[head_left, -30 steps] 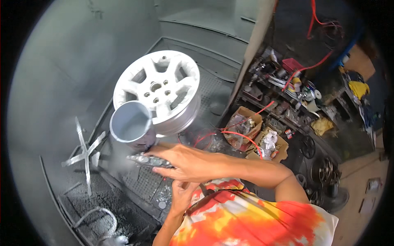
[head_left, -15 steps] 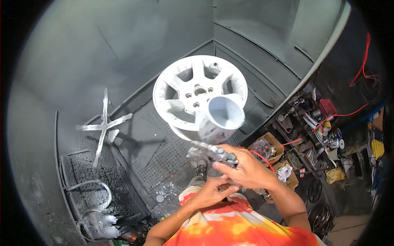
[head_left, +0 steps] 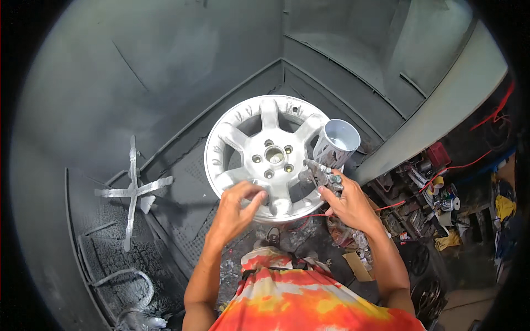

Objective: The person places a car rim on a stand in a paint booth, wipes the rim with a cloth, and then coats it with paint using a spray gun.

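A white and silver alloy wheel lies face up in the middle of the view, with its spokes and centre bolt holes showing. My right hand grips a paint-crusted spray gun over the wheel's lower right. The gun's grey cup rises over the right side of the rim. My left hand is at the lower left edge of the wheel, fingers curved and apart from the thumb, with nothing visible held; whether the fingertips touch the rim I cannot tell.
Grey booth walls surround the wheel. A paint-coated cross stand and a curved tube are at the left. On the right are a cluttered shelf, red hoses, a cardboard box and a yellow cloth.
The spray gun and cup have moved up and right over the wheel. My left hand has left my waist and moved up to the wheel's edge. The view has turned toward the booth.
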Demonstrator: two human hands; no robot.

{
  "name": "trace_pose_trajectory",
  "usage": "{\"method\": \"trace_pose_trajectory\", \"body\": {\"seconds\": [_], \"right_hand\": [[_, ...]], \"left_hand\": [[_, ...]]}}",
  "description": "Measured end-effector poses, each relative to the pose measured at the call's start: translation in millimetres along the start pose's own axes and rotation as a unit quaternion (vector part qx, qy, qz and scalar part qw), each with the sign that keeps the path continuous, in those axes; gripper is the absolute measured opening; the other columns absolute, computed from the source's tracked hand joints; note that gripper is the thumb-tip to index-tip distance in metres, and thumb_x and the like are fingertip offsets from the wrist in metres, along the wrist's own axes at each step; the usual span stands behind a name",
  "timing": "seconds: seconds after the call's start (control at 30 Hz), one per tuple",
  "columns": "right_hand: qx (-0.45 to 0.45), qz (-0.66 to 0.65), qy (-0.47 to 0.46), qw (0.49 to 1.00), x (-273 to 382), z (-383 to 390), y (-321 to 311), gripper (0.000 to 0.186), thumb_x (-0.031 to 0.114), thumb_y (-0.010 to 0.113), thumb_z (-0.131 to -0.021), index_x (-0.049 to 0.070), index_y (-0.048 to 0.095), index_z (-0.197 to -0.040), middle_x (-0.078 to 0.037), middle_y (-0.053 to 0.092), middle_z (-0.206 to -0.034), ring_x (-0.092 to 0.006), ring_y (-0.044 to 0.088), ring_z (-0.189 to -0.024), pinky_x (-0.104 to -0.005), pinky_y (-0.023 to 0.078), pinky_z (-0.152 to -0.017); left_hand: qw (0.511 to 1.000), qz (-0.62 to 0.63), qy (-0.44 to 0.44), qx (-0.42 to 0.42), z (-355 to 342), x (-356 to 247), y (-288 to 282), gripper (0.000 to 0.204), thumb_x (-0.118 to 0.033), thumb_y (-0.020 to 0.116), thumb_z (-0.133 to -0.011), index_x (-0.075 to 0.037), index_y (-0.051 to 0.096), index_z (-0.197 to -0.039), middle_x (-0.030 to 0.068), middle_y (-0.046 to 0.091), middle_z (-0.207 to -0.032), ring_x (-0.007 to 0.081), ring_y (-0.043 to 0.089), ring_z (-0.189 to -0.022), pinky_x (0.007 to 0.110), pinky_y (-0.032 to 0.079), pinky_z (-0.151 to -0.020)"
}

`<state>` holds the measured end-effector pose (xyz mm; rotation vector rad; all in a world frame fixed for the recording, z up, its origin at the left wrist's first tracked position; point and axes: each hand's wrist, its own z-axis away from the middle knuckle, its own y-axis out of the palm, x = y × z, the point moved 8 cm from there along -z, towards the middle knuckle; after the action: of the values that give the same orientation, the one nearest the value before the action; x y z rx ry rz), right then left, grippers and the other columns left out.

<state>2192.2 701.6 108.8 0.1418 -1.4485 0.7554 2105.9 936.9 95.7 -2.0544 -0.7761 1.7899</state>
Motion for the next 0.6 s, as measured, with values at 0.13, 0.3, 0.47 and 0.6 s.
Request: {"method": "trace_pose_trajectory", "body": {"seconds": [0.13, 0.3, 0.47, 0.6], "right_hand": [[-0.020, 0.034, -0.010, 0.999, -3, -25, -4, 0.036, 0.015, 0.064, -0.100, -0.008, 0.056, -0.127, -0.012, 0.064, -0.080, -0.0146, 0.063, -0.057, -0.0322, 0.054, -0.052], [-0.037, 0.046, -0.021, 0.998, -5, -54, -3, 0.044, 0.016, 0.065, -0.100, -0.011, 0.053, -0.132, -0.012, 0.064, -0.075, -0.0162, 0.063, -0.054, -0.0333, 0.051, -0.054], [-0.061, 0.031, -0.024, 0.997, -13, -67, -4, 0.055, 0.022, 0.066, -0.100, -0.013, 0.050, -0.138, -0.014, 0.064, -0.073, -0.0161, 0.063, -0.054, -0.0345, 0.053, -0.057], [-0.091, 0.034, -0.002, 0.995, -11, -64, -10, 0.058, 0.025, 0.066, -0.100, -0.015, 0.049, -0.139, -0.017, 0.065, -0.074, -0.0185, 0.064, -0.056, -0.0360, 0.054, -0.059]], "left_hand": [[1.000, -0.007, 0.018, 0.022, -40, 33, 1, 0.024, -0.015, 0.072, -0.095, 0.004, 0.072, -0.109, 0.0160, 0.072, -0.102, 0.0290, 0.071, -0.095, 0.038, 0.054, -0.082], [0.993, -0.066, 0.037, 0.085, -90, 57, 21, 0.050, -0.024, 0.079, -0.088, 0.003, 0.064, -0.127, 0.0210, 0.064, -0.122, 0.0404, 0.064, -0.114, 0.045, 0.051, -0.097], [0.973, -0.144, 0.059, 0.169, -126, 74, 50, 0.068, -0.024, 0.082, -0.085, 0.001, 0.054, -0.141, 0.0201, 0.058, -0.136, 0.0399, 0.060, -0.123, 0.047, 0.050, -0.104], [0.955, -0.162, 0.081, 0.234, -144, 71, 75, 0.068, -0.021, 0.083, -0.081, 0.005, 0.054, -0.138, 0.0247, 0.055, -0.134, 0.0431, 0.058, -0.124, 0.047, 0.049, -0.105]]}}
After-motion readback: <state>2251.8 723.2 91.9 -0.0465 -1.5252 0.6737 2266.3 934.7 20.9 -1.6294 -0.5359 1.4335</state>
